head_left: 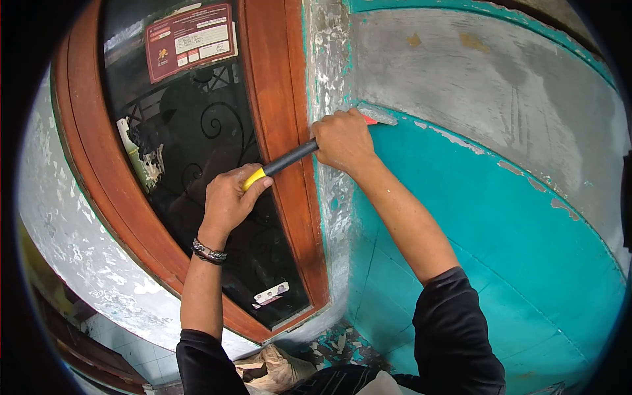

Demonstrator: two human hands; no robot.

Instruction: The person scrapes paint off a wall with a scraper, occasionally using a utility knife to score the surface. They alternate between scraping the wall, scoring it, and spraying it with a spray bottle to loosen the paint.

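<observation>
A long-handled scraper [289,158] with a black and yellow handle stretches between my two hands. My left hand [227,194] is closed round the yellow end, in front of the dark window glass. Farther up, near the red head, my right hand [343,139] grips the same tool. The flat grey blade [380,116] lies against the wall at the top edge of the turquoise paint [447,191], close to the corner. Fingers of my right hand hide part of the scraper's neck.
A brown wooden frame [280,99] surrounds dark glass with a maroon sticker [191,41]. Bare grey wall [487,79] lies above the turquoise. The narrow corner strip [331,59] has patchy paint. Below are paint flakes [339,345] on the floor and a crumpled tan sack [276,368].
</observation>
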